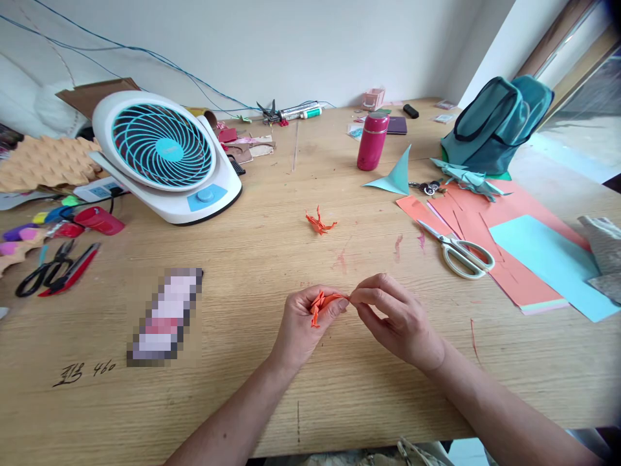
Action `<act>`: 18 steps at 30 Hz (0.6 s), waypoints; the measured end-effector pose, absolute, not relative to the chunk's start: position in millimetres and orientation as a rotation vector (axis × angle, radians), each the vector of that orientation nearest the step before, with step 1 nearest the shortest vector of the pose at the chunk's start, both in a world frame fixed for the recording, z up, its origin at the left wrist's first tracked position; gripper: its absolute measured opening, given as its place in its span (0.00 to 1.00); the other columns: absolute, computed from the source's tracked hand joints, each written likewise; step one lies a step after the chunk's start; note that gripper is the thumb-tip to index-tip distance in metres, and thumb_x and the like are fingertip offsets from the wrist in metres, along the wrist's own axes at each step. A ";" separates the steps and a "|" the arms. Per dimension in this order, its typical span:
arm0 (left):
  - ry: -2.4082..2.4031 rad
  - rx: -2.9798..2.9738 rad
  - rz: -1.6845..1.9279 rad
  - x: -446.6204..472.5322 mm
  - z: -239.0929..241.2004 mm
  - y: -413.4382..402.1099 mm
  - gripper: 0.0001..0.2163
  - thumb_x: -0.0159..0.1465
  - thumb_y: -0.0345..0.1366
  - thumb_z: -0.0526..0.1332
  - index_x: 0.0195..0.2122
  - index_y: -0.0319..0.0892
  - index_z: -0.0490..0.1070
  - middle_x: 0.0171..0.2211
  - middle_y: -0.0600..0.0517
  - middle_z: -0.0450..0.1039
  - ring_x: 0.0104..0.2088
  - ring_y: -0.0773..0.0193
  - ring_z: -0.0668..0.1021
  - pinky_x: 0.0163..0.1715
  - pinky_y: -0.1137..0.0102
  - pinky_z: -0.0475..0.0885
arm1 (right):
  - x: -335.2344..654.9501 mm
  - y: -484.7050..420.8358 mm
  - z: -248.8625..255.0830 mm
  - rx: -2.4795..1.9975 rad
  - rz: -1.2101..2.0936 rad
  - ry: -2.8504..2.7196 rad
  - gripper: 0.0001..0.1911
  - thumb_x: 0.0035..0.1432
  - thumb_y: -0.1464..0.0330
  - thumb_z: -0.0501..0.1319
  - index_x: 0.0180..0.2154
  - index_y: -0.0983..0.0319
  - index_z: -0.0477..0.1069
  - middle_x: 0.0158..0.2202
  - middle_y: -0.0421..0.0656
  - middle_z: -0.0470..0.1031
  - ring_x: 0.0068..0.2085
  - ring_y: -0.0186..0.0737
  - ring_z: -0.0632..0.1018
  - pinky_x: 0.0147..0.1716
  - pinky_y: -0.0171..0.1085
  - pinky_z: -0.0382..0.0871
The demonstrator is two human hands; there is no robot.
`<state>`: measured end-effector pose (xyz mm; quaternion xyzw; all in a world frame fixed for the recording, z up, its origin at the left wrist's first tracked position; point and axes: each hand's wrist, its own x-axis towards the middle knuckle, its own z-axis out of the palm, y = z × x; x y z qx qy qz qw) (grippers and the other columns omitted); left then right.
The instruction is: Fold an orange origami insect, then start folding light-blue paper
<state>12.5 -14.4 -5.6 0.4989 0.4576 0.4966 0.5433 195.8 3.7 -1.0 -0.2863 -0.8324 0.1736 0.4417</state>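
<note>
A small folded orange origami figure (320, 305) is held in my left hand (303, 317), gripped between thumb and fingers. At its thin right end, the thumb and fingertips of my right hand (395, 317) are pinched together on the narrow tip. Part of the figure is hidden by my left fingers and thumb. Farther up the table, a second orange folded paper figure (320, 222) with thin pointed limbs rests by itself.
A white fan (213, 194) stands left, above a blurred-out phone-like object (165, 317). Right are scissors (468, 257) on orange paper sheets (524, 285), a blue sheet (548, 252), keys (429, 188) and a teal bag (485, 129). A pink bottle (372, 142) stands behind; pliers (46, 268) lie far left.
</note>
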 end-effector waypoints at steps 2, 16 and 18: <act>1.100 1.201 1.177 11.9 -4.7 -14.5 0.06 0.61 0.38 0.70 0.32 0.42 0.81 0.28 0.53 0.79 0.30 0.67 0.76 0.34 0.74 0.70 | 195.5 3.3 -1.2 -0.721 0.448 -2.038 0.13 0.62 0.82 0.59 0.44 0.60 0.72 0.37 0.46 0.73 0.37 0.40 0.76 0.36 0.39 0.71; 1.129 1.258 1.238 15.6 0.3 -18.8 0.04 0.61 0.35 0.69 0.32 0.42 0.80 0.27 0.54 0.77 0.28 0.69 0.73 0.31 0.74 0.68 | 186.1 -4.3 -3.8 -0.798 0.500 -1.841 0.11 0.61 0.81 0.61 0.40 0.60 0.72 0.34 0.43 0.74 0.34 0.38 0.77 0.33 0.36 0.71; 1.161 1.282 1.237 16.2 1.4 -19.4 0.04 0.61 0.35 0.68 0.31 0.41 0.79 0.25 0.55 0.75 0.27 0.70 0.72 0.29 0.75 0.67 | 184.6 -5.3 -3.7 -0.796 0.514 -1.830 0.11 0.62 0.81 0.61 0.40 0.60 0.72 0.34 0.43 0.74 0.34 0.38 0.77 0.33 0.37 0.71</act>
